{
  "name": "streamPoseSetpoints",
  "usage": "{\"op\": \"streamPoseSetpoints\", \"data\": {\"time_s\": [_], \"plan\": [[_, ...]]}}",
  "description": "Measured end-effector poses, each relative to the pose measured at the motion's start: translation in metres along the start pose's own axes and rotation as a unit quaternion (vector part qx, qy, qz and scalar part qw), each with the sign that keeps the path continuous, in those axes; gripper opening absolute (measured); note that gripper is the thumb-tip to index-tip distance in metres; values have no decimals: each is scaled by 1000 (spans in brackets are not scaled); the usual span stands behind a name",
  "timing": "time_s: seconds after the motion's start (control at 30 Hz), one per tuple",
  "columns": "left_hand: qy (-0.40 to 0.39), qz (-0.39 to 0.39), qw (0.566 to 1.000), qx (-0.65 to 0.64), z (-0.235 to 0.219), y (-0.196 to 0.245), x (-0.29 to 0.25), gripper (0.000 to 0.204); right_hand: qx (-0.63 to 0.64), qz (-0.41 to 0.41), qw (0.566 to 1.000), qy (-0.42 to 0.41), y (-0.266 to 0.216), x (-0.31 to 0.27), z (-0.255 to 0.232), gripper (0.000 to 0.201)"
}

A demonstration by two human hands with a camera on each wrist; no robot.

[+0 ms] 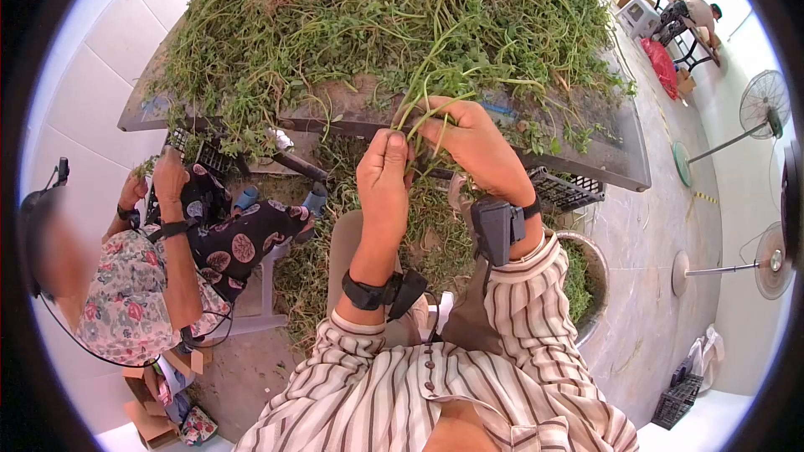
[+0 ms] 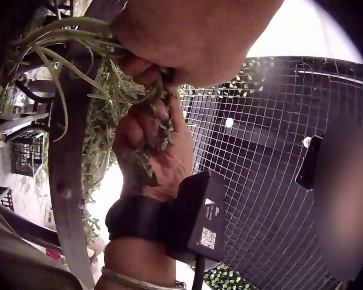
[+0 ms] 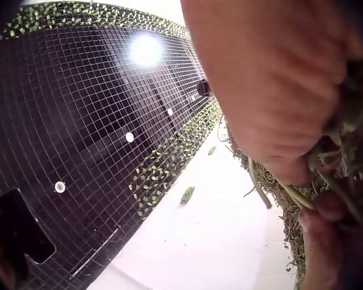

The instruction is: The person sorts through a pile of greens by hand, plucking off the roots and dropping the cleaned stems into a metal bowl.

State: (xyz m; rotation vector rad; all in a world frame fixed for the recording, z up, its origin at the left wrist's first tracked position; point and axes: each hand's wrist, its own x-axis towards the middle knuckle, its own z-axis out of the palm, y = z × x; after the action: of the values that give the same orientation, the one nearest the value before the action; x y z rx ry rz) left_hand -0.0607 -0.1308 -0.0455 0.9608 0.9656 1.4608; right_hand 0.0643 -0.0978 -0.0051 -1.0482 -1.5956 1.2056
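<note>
Both hands meet at a small bunch of leafy green stems [image 1: 429,75] in front of the table edge. My left hand [image 1: 383,169] pinches the bunch, thumb uppermost, and its stems rise above the fingers. Close on the right, my right hand [image 1: 477,138] curls its fingers around stems of the same bunch. From the left wrist view, stems [image 2: 60,57] stick out past the near left hand [image 2: 193,42], while leaves [image 2: 148,160] hang at the palm of the right hand [image 2: 175,157]. The right wrist view has the right hand [image 3: 272,90] large, its fingertips partly hidden among greenery.
A big heap of greens [image 1: 377,17] covers the dark table [image 1: 590,159]. More greens lie on the floor below. Another person [image 1: 138,285] sits at left, handling greens. Black crates [image 1: 569,190], a round tub [image 1: 599,276] and standing fans [image 1: 764,109] are at right.
</note>
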Motion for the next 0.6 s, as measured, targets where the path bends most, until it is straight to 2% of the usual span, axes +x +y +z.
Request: {"op": "streamPoseSetpoints", "data": {"time_s": [0.07, 0.13, 0.17, 0.23, 0.27, 0.33, 0.37, 0.43, 0.47, 0.53, 0.57, 0.6], "plan": [[0, 6, 1000, 8, 0, 0, 0, 25, -21, -12, 1000, -9, -6, 0, 2, 15], [-13, 13, 999, 35, -1, 1, 0, 26, 5, 74, 997, 21, -18, -5, 3, 16], [-13, 13, 999, 35, -1, 1, 0, 26, 5, 74, 997, 21, -13, -4, 3, 16], [-16, 12, 999, 27, 0, 0, 1, 26, -49, -5, 998, 47, -2, 0, 3, 16], [-16, 12, 999, 28, 1, 0, 1, 26, -49, -5, 998, 47, -1, 0, 2, 16], [-20, 47, 999, 16, 3, 2, 2, 25, 109, 54, 987, 102, -2, -2, -1, 15], [-22, 46, 999, 16, 2, 3, 1, 25, 110, 54, 987, 103, -3, -2, -6, 15], [18, 13, 999, -29, 0, 7, -1, 25, 281, 92, 934, 202, -6, -1, -23, 15], [17, 14, 999, -30, -3, 5, -1, 25, 280, 91, 934, 202, -3, -2, -36, 15], [26, 7, 999, -34, -10, -1, -1, 24, 389, 7, 910, 143, 5, -2, -57, 18], [26, 8, 999, -35, -11, -2, -1, 24, 389, 6, 910, 142, 7, -3, -56, 18], [26, 12, 999, -41, -11, -3, -1, 24, 430, 12, 893, 134, 9, -3, -56, 18]]}}
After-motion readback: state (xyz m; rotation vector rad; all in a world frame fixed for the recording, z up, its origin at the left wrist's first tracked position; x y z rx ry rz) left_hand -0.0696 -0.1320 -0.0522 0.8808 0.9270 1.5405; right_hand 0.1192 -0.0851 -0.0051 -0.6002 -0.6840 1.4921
